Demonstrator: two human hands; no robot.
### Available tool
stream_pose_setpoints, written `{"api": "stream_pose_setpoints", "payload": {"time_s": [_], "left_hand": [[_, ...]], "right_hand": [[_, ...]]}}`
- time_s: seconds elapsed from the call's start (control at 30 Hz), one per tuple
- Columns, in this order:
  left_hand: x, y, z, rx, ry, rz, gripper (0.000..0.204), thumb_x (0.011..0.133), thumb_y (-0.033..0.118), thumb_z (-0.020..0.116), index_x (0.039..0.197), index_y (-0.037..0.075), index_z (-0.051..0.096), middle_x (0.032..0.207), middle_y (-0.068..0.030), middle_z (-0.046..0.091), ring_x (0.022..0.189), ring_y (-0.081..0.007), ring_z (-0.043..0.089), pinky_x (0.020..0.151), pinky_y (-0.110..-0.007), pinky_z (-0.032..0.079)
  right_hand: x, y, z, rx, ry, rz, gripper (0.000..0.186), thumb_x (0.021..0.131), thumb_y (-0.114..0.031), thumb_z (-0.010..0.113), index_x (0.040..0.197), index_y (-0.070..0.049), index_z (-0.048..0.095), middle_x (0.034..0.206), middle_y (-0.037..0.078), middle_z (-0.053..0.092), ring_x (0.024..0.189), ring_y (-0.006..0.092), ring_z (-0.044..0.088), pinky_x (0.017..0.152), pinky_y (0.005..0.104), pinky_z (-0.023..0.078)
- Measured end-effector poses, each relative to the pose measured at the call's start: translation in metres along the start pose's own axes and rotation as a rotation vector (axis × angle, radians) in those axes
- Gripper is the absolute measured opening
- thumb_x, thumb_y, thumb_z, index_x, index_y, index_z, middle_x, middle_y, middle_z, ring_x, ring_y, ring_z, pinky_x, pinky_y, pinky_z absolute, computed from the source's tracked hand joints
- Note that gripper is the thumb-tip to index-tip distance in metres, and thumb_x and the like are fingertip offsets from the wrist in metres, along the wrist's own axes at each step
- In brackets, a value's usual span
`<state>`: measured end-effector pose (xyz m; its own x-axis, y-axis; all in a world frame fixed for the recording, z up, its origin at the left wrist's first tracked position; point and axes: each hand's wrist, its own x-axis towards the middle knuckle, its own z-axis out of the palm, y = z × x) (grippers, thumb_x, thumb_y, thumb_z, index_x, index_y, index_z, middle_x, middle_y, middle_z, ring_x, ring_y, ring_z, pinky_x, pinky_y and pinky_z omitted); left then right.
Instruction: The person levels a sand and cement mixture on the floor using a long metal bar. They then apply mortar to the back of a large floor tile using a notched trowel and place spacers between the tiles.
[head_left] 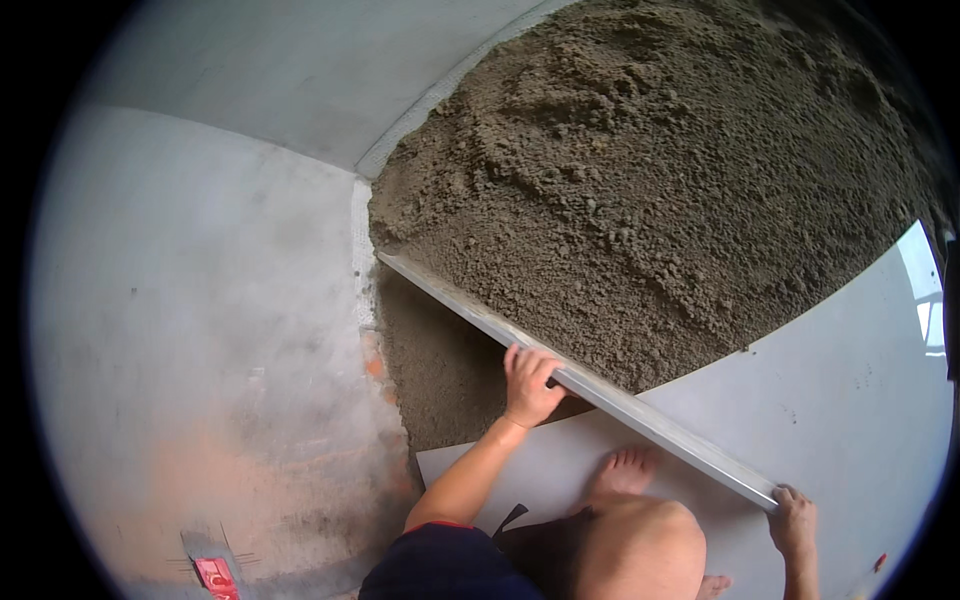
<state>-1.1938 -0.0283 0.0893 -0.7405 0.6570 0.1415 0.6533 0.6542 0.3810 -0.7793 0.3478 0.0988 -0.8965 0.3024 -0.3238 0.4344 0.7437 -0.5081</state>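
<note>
A long metal screed bar (660,428) slants from the wall's foot at the left down to the lower right. My left hand (532,385) is closed around it near its middle, thumb under and fingers over the top. At the bar's near right end, my right hand (793,520) grips it with fingers wrapped round. Beyond the bar lies a rough heap of damp brown-grey mortar (640,200). On the near side, a smoother, lower patch of mortar (440,345) shows in the bar's shadow. The right half of the bar passes over large pale floor tiles (800,400).
Bare grey walls (200,280) meet in a corner at the upper left, with a pale mesh strip (362,250) near the mortar. A red-covered box (216,577) is at lower left. My bare foot (625,470) rests on tile. A small red object (880,563) lies at the right.
</note>
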Motion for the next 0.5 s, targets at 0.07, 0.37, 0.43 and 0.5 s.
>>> {"api": "stream_pose_setpoints", "payload": {"time_s": [0.07,0.37,0.43,0.5], "left_hand": [[-0.013,-0.015,-0.007,0.172,0.095,-0.098,0.061,0.074,0.037,0.082,0.121,0.009,0.056,0.12,-0.015,0.052,0.114,-0.0342,0.052,0.11,-0.055,0.031],[0.021,0.046,0.062,-0.513,0.097,-0.656,0.088,0.093,0.037,0.065,0.139,-0.02,0.015,0.116,-0.0376,0.059,0.103,-0.0435,0.065,0.089,-0.047,0.051],[0.038,0.076,0.079,-0.523,0.089,-0.52,0.087,0.091,0.031,0.064,0.139,-0.019,0.012,0.113,-0.0383,0.06,0.1,-0.0469,0.065,0.088,-0.048,0.051],[0.045,0.114,0.096,-0.494,0.05,-0.485,0.09,0.088,0.025,0.063,0.143,-0.017,0.005,0.117,-0.0399,0.057,0.106,-0.0493,0.062,0.092,-0.048,0.051]], "right_hand": [[0.021,-0.019,0.006,0.006,-0.034,-0.002,0.019,0.073,-0.004,0.066,0.093,-0.006,0.063,0.102,0.015,0.07,0.085,0.0393,0.067,0.072,0.0476,0.054],[-0.004,-0.062,0.051,0.013,0.038,0.151,0.029,0.077,-0.005,0.069,0.106,-0.004,0.064,0.111,0.018,0.07,0.092,0.0399,0.067,0.076,0.0477,0.054],[-0.035,-0.055,0.061,0.074,0.122,0.238,0.03,0.081,-0.009,0.069,0.111,-0.005,0.066,0.101,0.021,0.07,0.084,0.0416,0.068,0.072,0.0479,0.054],[-0.068,-0.043,0.063,0.167,0.133,0.373,0.034,0.088,-0.015,0.067,0.122,-0.009,0.068,0.086,0.026,0.069,0.077,0.0443,0.066,0.068,0.0509,0.052]]}}
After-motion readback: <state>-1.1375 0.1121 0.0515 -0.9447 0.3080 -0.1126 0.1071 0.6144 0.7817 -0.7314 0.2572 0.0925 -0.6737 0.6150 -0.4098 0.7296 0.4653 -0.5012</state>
